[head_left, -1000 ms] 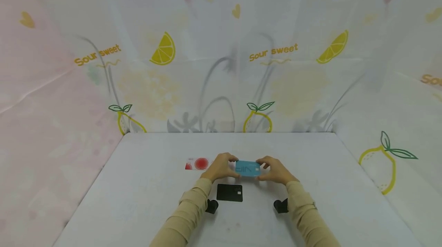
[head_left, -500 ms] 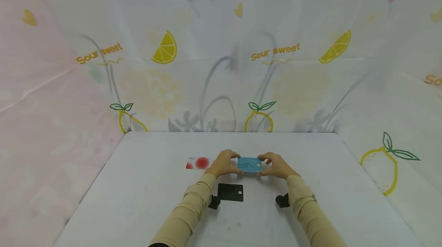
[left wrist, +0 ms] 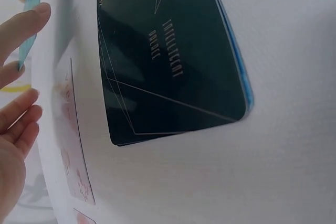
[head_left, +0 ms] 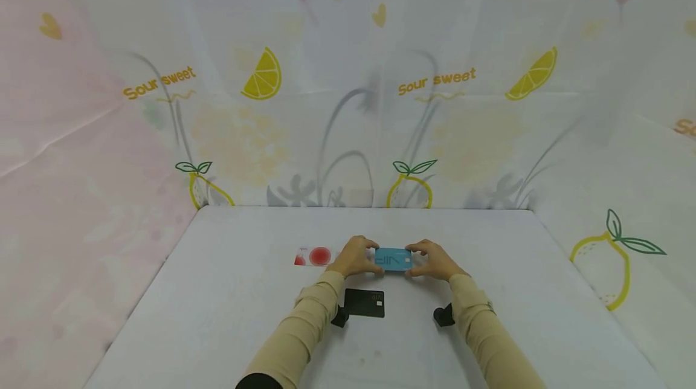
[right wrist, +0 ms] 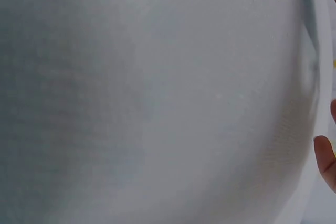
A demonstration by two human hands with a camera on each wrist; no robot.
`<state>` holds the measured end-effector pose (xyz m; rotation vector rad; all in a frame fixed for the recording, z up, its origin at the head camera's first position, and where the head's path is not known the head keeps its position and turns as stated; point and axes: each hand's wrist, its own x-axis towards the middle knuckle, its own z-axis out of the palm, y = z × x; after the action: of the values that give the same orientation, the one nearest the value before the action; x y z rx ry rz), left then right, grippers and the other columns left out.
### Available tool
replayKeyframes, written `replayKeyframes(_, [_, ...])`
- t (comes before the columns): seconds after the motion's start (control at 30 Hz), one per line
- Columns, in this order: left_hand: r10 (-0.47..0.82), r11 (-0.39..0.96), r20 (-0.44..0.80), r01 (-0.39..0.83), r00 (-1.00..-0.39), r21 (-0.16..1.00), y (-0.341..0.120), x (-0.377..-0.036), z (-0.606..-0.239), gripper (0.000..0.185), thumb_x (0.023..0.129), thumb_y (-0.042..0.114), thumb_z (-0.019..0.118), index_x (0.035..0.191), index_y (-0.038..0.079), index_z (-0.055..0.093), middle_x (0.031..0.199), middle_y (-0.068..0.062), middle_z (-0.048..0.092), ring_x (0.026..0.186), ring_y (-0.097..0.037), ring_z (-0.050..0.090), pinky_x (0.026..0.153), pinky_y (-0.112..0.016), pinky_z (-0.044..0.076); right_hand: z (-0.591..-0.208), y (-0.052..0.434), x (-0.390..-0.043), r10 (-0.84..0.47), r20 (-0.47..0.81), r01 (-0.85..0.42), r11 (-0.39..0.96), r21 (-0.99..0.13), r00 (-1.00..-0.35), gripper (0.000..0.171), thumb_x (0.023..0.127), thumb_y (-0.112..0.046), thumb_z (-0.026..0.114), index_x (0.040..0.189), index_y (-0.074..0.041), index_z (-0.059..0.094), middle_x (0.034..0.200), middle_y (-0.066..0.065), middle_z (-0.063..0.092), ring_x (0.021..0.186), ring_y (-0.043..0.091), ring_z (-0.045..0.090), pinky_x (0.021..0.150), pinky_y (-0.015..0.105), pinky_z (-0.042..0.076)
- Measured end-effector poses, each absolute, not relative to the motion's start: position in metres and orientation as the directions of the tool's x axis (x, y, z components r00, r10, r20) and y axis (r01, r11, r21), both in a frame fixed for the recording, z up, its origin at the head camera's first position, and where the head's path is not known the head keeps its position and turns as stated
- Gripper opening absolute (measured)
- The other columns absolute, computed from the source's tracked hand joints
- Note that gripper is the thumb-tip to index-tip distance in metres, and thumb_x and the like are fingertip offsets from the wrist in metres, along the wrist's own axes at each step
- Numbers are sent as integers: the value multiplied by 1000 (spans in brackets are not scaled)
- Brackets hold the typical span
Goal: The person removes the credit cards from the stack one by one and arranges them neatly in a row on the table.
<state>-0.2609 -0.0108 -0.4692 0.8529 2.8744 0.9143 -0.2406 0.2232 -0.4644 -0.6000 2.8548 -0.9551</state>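
A light blue card (head_left: 393, 260) is held between both hands above the white table (head_left: 228, 292). My left hand (head_left: 356, 258) pinches its left end and my right hand (head_left: 432, 261) pinches its right end. In the left wrist view the blue card (left wrist: 30, 17) shows edge-on at the top left, with left fingers (left wrist: 21, 30) against it. A black card (head_left: 365, 303) lies flat on the table just in front of the hands; in the left wrist view the black card (left wrist: 168, 56) fills the middle, with a blue edge under it. The right wrist view shows only the table and a fingertip (right wrist: 325, 158).
A white card with a red circle (head_left: 312, 257) lies on the table left of my left hand; its printed face (left wrist: 73, 145) also appears in the left wrist view. Lemon-print cloth walls (head_left: 348, 87) enclose the table at the back and sides.
Both hands and the blue card have moved slightly away from me. The black card and the red-circle card stay in place.
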Motion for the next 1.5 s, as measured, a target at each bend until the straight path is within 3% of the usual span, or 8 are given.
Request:
replayKeyframes(0.27, [498, 712, 110, 479, -860, 513, -8, -262, -474, 53, 65, 29, 86, 109, 4, 69, 102, -15, 64, 95, -27, 55, 84, -37, 47, -472, 223, -245, -376, 19, -311, 736, -602, -926, 58, 68, -18, 84, 117, 2, 63, 109, 19, 59, 98, 35, 54, 85, 48, 46])
replayKeyframes(0.5, [468, 780, 89, 458, -879, 427, -5, -261, -474, 56, 64, 36, 86, 110, 9, 70, 112, -19, 55, 104, -31, 45, 89, -43, 41, -475, 224, -248, -375, 18, -315, 750, -582, -927, 57, 67, -17, 84, 116, 2, 63, 111, 20, 57, 107, 39, 52, 94, 53, 41])
replayKeyframes(0.77, [446, 825, 28, 424, -894, 373, -4, -263, -474, 56, 64, 38, 86, 111, 13, 70, 120, -19, 51, 110, -33, 43, 92, -45, 40, -474, 223, -250, -363, -27, -289, 782, -553, -931, 56, 67, -18, 83, 116, 0, 64, 115, 22, 54, 110, 42, 47, 95, 56, 38])
replayKeyframes(1.03, [471, 781, 11, 423, -882, 460, -12, -271, -480, 55, 61, 34, 88, 107, 9, 71, 120, -21, 51, 112, -34, 43, 93, -45, 41, -473, 219, -249, -341, -83, -244, 804, -542, -937, 54, 68, -21, 83, 115, -2, 65, 117, 21, 52, 112, 42, 43, 95, 57, 36])
replayKeyframes(1.23, [517, 738, 32, 464, -855, 489, -19, -280, -489, 61, 57, 44, 88, 105, 9, 72, 118, -21, 53, 111, -34, 44, 92, -42, 42, -472, 216, -250, -328, -99, -229, 816, -531, -940, 53, 68, -22, 84, 114, -3, 66, 117, 22, 51, 111, 42, 43, 95, 56, 36])
replayKeyframes(1.5, [509, 741, 11, 444, -861, 504, -22, -269, -476, 55, 59, 29, 90, 104, 4, 72, 121, -23, 53, 114, -38, 45, 96, -46, 41, -468, 211, -248, -316, -112, -217, 828, -516, -942, 53, 67, -22, 84, 114, -4, 67, 119, 24, 50, 112, 44, 42, 94, 58, 36])
